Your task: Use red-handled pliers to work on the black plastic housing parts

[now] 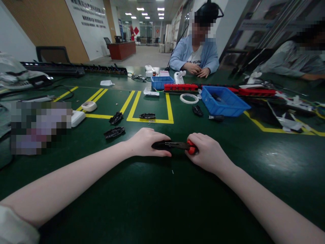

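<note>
My left hand [150, 142] is closed around a black plastic part [160, 145], which shows between thumb and fingers. In my right hand [207, 149] are pliers [180, 145] with red handles, their jaws pointing left and meeting the black part. Whether the jaws grip it or only touch it, I cannot tell. Beyond my left hand lie several similar black pieces: one black piece [114, 132] nearest my wrist, another black piece [116, 118] behind it, and a third black piece [147, 116] on the yellow tape. A tiny pale sliver [173, 171] rests on the table below the pliers.
A blue bin [223, 101] stands at the back right, with a white tape roll [189, 98] beside it. Behind them run red strips [180, 87]. A smaller blue bin [162, 82] is farther back. Across the green table [142, 203] sits a person [195, 54]; another is at right.
</note>
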Motion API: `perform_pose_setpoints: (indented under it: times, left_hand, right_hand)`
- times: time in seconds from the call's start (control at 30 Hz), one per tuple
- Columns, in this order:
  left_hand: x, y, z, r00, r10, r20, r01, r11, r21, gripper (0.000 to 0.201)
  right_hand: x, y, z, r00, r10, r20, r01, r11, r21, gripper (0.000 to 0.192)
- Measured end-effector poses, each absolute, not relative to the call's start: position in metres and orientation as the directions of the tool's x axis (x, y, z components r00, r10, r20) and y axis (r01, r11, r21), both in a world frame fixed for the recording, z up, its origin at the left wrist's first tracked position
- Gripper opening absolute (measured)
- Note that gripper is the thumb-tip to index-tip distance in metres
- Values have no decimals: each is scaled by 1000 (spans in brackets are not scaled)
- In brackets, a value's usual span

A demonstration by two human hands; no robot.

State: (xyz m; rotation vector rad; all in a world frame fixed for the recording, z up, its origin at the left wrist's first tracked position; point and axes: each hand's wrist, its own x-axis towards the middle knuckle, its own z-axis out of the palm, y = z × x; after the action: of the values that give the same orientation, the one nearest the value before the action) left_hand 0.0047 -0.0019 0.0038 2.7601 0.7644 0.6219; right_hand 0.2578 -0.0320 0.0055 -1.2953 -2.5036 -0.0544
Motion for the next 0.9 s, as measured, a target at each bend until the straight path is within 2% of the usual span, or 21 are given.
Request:
perform_pose_setpoints:
  times: [0.1,0.33,0.47,0.6,0.9]
  left_hand:
    - [5,-2,4,782,522,341,441,-849,289,42]
    - [4,0,8,809,540,233,421,-808,413,42]
    - [6,-2,5,781,548,300,456,-828,326,44]
    - [6,-4,2,759,507,408,460,-862,214,44]
    - [5,-2,4,809,451,377,399,-892,211,45]
  right_hand:
    - [258,-32,6,-535,791,297,802,586,-116,10]
    - [258,-33,8,-547,785,290,790,599,-131,7]
    - [259,-33,8,-542,788,292,791,596,-140,9]
    - [258,-32,8,-544,787,291,790,597,-140,10]
    - [258,-34,10,-554,779,293,789,604,-112,10]
